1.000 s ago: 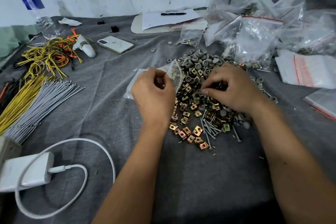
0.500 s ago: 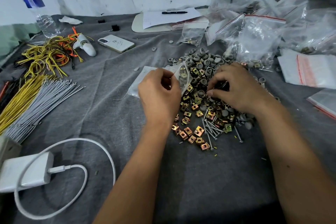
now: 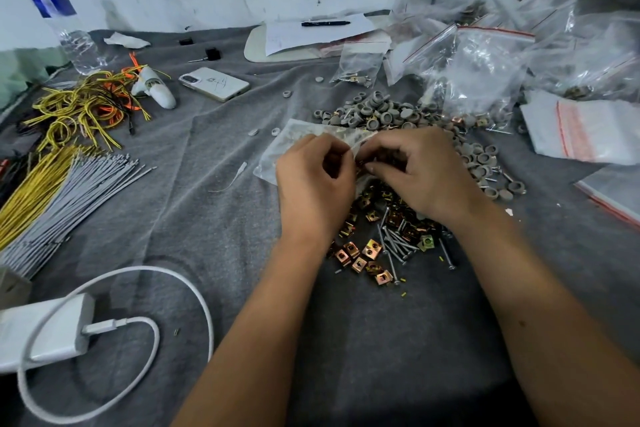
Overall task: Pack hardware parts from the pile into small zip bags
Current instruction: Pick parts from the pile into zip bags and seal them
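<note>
Head view: nearest, below the wrists, brass clips (image 3: 360, 258) and screws (image 3: 396, 244) form the near edge of the parts pile on the grey-clothed bench (image 3: 363, 340). Above them the left hand (image 3: 313, 191) and right hand (image 3: 424, 172) meet fingertip to fingertip, both pinching the mouth of a small zip bag (image 3: 294, 146) that lies just left of the pile; whether a part is between the fingers cannot be told. Beyond the hands lie grey caps (image 3: 375, 113), then filled bags (image 3: 481, 80) to the far right.
</note>
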Tool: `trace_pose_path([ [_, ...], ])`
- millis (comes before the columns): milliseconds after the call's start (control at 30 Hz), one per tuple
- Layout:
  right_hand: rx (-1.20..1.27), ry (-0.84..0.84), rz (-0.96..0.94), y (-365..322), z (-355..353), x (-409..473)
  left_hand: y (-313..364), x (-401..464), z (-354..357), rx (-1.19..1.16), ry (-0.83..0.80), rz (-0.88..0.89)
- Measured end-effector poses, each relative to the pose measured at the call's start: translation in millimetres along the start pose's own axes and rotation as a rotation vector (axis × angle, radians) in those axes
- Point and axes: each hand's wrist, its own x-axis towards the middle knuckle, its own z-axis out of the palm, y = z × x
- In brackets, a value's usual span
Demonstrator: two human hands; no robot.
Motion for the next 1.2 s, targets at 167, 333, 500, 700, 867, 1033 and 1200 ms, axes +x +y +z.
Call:
trace_pose_path([
  [167,-0.001,-0.048,0.015,-0.1,3.4,-1.0,2.6,1.7,-4.3,-0.051,0.123,-0.008],
  [333,0.119,0.021,0.045,-5.5,9.7,0.2,7.0,3.3,-7.1,0.022,0.247,0.036],
  [500,0.100,0.286,0.074,2.2,7.8,2.6,1.5,6.5,-12.6,0.121,0.279,-0.041],
  [700,-0.349,-0.046,0.024,1.8,17.8,7.3,-2.4,7.4,-17.9,0.111,0.301,-0.093],
  [867,-0.399,-0.074,0.021,-4.1,20.7,8.6,0.0,6.1,-16.4,0.117,0.272,-0.086],
  [1033,-0.311,0.029,0.102,-1.9,19.4,6.7,-3.6,6.7,-14.1,0.098,0.248,-0.093],
  [1200,-0.277,-0.019,0.082,1.1,12.1,3.7,-2.9,7.0,-13.2,0.097,0.244,-0.092],
])
